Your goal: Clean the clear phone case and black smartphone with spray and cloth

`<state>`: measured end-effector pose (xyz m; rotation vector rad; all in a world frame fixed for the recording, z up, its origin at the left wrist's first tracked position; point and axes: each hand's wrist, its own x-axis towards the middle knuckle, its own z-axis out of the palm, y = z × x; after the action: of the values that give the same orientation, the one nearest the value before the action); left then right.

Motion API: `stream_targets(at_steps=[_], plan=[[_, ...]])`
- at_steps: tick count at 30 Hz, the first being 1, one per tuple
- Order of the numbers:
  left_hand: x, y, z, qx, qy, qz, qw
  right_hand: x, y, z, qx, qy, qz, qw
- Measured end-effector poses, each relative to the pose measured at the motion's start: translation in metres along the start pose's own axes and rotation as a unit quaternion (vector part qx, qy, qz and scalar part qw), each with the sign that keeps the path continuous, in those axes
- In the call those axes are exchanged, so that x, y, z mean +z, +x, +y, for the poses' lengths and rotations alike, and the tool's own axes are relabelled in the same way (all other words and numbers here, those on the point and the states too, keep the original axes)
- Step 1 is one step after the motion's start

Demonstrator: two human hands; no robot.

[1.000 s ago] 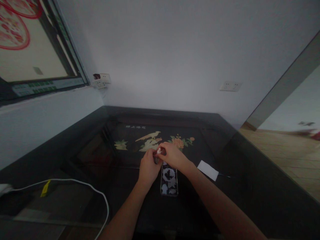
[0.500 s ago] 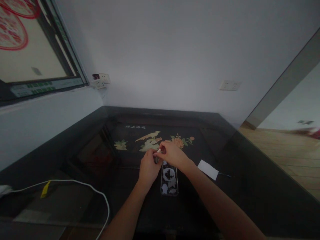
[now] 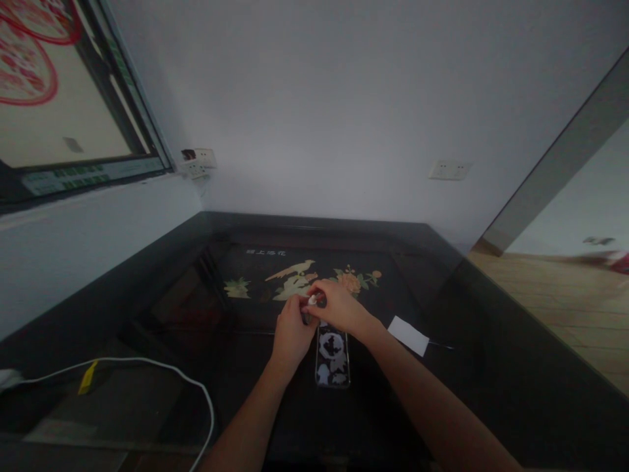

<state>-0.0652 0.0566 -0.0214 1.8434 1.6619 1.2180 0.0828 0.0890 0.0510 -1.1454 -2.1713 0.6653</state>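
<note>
Both hands meet at the frame's centre: left hand [image 3: 291, 330] and right hand [image 3: 338, 307] pinch a small white piece [image 3: 312, 299] between their fingertips (too small to identify). Just below them lies a patterned phone [image 3: 333, 357], flat on the dark table [image 3: 491, 367].

A dark glossy desk [image 3: 481, 367] fills the corner, its top inlaid with a bird and flowers [image 3: 299, 278]. A phone in a patterned case [image 3: 333, 357] lies flat near the middle. A white slip of paper [image 3: 408, 335] lies to its right. A white cable [image 3: 162, 370] loops over the left part, with a yellow tag [image 3: 88, 378] on it.
</note>
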Motion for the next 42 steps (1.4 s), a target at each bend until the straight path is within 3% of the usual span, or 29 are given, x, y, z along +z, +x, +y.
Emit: stream_targets(at_steps=[13, 18, 23, 27, 32, 33, 34, 37, 39, 42], plan=[[0.002, 0.0, -0.002, -0.009, 0.019, -0.006, 1.0, -0.011, 0.003, 0.001, -0.034, 0.018, -0.03, 0.999], [0.001, -0.002, -0.001, 0.002, 0.032, 0.0, 0.999, -0.025, -0.001, -0.008, -0.023, 0.039, 0.028, 0.999], [0.003, -0.004, 0.001, 0.003, 0.039, 0.0, 0.999, -0.049, -0.011, -0.008, 0.004, 0.138, 0.063, 0.988], [0.0, -0.005, 0.005, 0.012, 0.048, 0.025, 0.998, -0.065, -0.031, 0.015, 0.055, 0.293, 0.119, 0.947], [-0.015, -0.013, 0.035, 0.049, 0.043, 0.153, 0.986, -0.072, -0.065, 0.064, 0.159, 0.398, 0.226, 0.875], [-0.016, -0.016, 0.044, 0.062, 0.046, 0.155, 0.985, -0.071, -0.071, 0.074, 0.174, 0.416, 0.238, 0.86], [-0.015, -0.019, 0.055, 0.086, 0.044, 0.128, 0.987, -0.07, -0.076, 0.083, 0.185, 0.432, 0.249, 0.847], [0.002, -0.027, 0.086, 0.193, 0.061, -0.064, 0.977, -0.069, -0.085, 0.105, 0.197, 0.464, 0.275, 0.819], [0.022, -0.028, 0.104, 0.283, 0.078, -0.184, 0.938, -0.068, -0.087, 0.114, 0.201, 0.469, 0.296, 0.807], [0.06, -0.025, 0.12, 0.403, 0.14, -0.252, 0.868, -0.069, -0.088, 0.122, 0.212, 0.463, 0.321, 0.799]])
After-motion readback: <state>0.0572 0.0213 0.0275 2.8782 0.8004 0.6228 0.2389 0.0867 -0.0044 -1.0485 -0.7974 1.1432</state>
